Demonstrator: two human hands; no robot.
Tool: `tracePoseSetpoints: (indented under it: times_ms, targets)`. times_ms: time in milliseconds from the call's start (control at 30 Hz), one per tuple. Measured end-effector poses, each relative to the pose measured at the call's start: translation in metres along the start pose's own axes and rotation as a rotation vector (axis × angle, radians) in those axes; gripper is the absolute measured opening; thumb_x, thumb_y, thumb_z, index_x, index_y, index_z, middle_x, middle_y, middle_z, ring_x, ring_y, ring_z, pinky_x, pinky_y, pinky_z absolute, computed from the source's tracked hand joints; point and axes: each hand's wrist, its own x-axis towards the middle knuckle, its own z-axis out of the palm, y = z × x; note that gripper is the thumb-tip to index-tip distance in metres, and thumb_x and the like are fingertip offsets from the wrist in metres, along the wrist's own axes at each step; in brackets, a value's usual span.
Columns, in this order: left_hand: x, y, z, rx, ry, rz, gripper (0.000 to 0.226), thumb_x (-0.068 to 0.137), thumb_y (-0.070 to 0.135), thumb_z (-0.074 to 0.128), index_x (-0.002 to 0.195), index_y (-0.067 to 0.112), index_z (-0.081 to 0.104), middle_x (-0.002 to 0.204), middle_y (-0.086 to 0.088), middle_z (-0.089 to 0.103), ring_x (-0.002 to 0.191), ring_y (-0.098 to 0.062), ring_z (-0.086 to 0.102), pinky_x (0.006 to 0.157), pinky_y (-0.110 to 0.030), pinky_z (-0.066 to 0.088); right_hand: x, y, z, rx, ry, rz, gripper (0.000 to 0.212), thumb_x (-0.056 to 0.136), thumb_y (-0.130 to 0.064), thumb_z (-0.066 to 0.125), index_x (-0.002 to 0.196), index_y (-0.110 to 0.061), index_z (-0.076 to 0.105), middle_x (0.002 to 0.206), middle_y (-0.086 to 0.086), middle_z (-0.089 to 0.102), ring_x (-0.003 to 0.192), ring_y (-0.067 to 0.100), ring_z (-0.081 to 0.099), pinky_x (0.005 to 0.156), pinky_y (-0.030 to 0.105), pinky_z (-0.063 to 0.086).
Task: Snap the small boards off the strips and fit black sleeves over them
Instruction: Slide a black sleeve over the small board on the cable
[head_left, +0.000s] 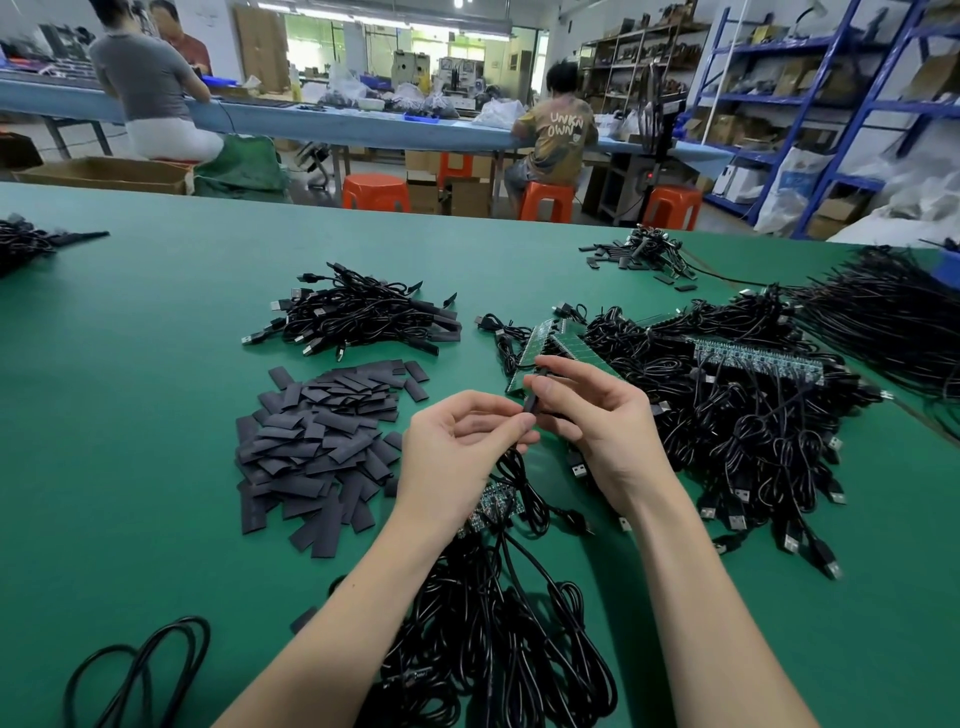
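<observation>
Lay flat and matte at nine o'clock of the hands: a loose heap of black sleeves (322, 441), overlapping every way. Sat above it, at eleven o'clock, a tangled bundle of sleeved cables (358, 314) with plugs poking out.

Held at centre, above the green table (130, 364): one black sleeve (531, 401), upright and slightly tilted, with a thin cable (511, 467) dropping from its lower end. Pinched its lower part between curled thumb and forefinger of the left hand (457, 452), palm turned up, other fingers loosely bent. Gripped its upper part with the thumb and fingertips of the right hand (597, 421), fingers arched over from two o'clock. Could not tell whether a board sat inside.

Leaned just behind the right hand, at one o'clock, green board strips (550, 348), resting on a big pile of cables (737, 415). Spread below the wrists, at six o'clock, more coiled cables (493, 639).

Left bare green surface at the far left and along the near left edge; crowded close on the right.
</observation>
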Motion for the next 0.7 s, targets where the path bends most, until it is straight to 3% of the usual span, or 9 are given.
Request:
tracePoseSetpoints:
  times_ms: [333,433,533,700]
  targets:
    - [-0.0001,0.0002,0.0002,0.018,-0.008,0.005,0.011,0.080,0.003,0.083,0.087,0.004,0.074,0.078,-0.014,0.077,0.077,-0.028,0.077,0.071,-0.025,0.059,0.0006,-0.0054,0.0006,0.023,0.009,0.035,0.027,0.065,-0.018,0.084,0.092,-0.015,0.083,0.102,0.022,0.075,0.084,0.022,0.072,0.071,0.024,0.059]
    - [0.0002,-0.0004,-0.0003,0.003,-0.004,0.006,0.012,0.079,0.003,0.083,0.086,0.006,0.074,0.079,-0.014,0.077,0.077,-0.028,0.077,0.071,-0.024,0.059,-0.0016,-0.0056,0.0038,-0.021,-0.012,-0.018,0.029,0.073,-0.015,0.083,0.102,-0.019,0.080,0.104,0.026,0.073,0.083,0.019,0.071,0.067,0.023,0.058]
    - [0.0007,-0.0012,-0.0008,-0.008,0.008,0.001,0.012,0.079,0.002,0.083,0.085,0.009,0.074,0.080,-0.013,0.077,0.076,-0.028,0.077,0.071,-0.024,0.059,-0.0027,-0.0056,0.0051,-0.127,-0.028,-0.106,0.037,0.084,-0.005,0.079,0.114,-0.027,0.074,0.098,0.014,0.077,0.090,0.014,0.073,0.071,0.023,0.058]
    - [0.0014,-0.0017,-0.0006,-0.008,0.019,-0.004,0.013,0.081,0.000,0.081,0.084,0.010,0.074,0.080,-0.011,0.078,0.074,-0.026,0.077,0.070,-0.022,0.059,-0.0031,-0.0060,0.0084,-0.191,-0.019,-0.160,0.033,0.086,0.001,0.076,0.111,-0.020,0.076,0.097,0.010,0.078,0.094,0.015,0.073,0.073,0.023,0.058]
